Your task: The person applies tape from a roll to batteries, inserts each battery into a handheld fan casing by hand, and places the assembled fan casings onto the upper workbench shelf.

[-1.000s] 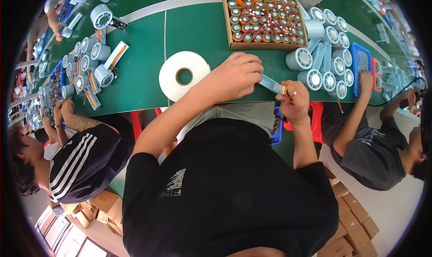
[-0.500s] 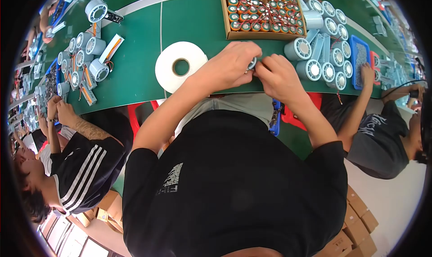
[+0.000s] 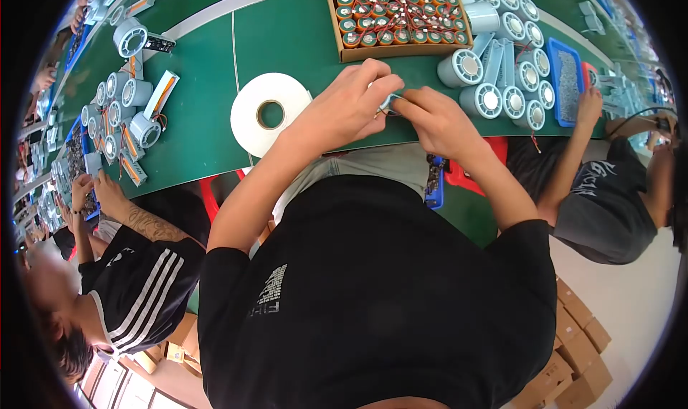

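My left hand [image 3: 355, 101] is closed around a small light blue plastic part [image 3: 389, 103], mostly hidden by the fingers. A thin reddish wire seems to show beside it. My right hand [image 3: 438, 122] pinches at the same part from the right, fingertips close to those of the left. Both hands are over the front edge of the green table. Left of them lies a big white roll of tape [image 3: 244, 115] on its side. Behind them stands a cardboard box [image 3: 401, 51] packed with orange and green battery cells [image 3: 385, 37] with red and black wires.
Light blue round fan-like units [image 3: 489, 101] cluster at right, beside a blue tray [image 3: 566, 79]. More such units [image 3: 136, 92] stand at left. Co-workers sit on both sides, one with a tattooed forearm [image 3: 154, 224], another with a hand [image 3: 590, 106] by the tray.
The whole view has shifted, so the table things sit further left. My fingers have changed position slightly around the light blue part. The right co-worker's hand has moved off the tray's near edge.
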`<state>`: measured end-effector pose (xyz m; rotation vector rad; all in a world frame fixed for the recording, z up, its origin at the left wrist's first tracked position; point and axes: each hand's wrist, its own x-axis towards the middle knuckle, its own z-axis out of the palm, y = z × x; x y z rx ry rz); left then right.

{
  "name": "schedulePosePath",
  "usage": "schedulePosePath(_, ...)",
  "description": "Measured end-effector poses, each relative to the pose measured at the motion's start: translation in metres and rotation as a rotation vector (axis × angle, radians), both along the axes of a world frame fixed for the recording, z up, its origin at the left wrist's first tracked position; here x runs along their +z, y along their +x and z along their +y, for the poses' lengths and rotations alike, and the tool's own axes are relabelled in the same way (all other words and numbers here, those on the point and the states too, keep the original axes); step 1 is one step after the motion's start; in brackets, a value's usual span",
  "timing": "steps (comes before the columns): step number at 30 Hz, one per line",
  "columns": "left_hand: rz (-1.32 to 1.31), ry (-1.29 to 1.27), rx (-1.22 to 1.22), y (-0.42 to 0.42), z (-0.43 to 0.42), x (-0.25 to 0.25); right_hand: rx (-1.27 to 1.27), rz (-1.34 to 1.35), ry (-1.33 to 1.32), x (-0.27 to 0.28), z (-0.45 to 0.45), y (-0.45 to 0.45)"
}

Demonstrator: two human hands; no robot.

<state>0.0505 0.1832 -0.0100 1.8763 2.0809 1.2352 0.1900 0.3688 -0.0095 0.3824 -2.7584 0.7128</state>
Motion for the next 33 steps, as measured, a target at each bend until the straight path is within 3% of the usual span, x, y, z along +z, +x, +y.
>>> schedulePosePath(11, -0.02, -0.035, -0.017, -0.001, -0.001, -0.001, -0.035, -0.276, 0.062, 0.011, 0.003, -0.007)
schedulePosePath(16, 0.017, -0.053, 0.008, 0.001, 0.0, 0.009, -0.013, -0.289, -0.036, 0.014, 0.006, -0.014)
schedulePosePath(21, 0.056, -0.068, 0.016, 0.005, -0.001, 0.012, 0.045, -0.319, -0.361, 0.015, 0.011, -0.006)
schedulePosePath(25, 0.129, -0.013, -0.003, 0.003, 0.001, 0.003, -0.186, -0.611, -0.686, 0.02, 0.026, 0.006)
schedulePosePath(30, 0.169, -0.005, -0.01, 0.001, 0.002, 0.004, -0.266, -0.852, -0.526, 0.025, 0.03, -0.007)
schedulePosePath(33, 0.199, 0.005, 0.034, 0.008, 0.004, 0.001, -0.239, -0.79, -0.499, 0.025, 0.026, 0.002)
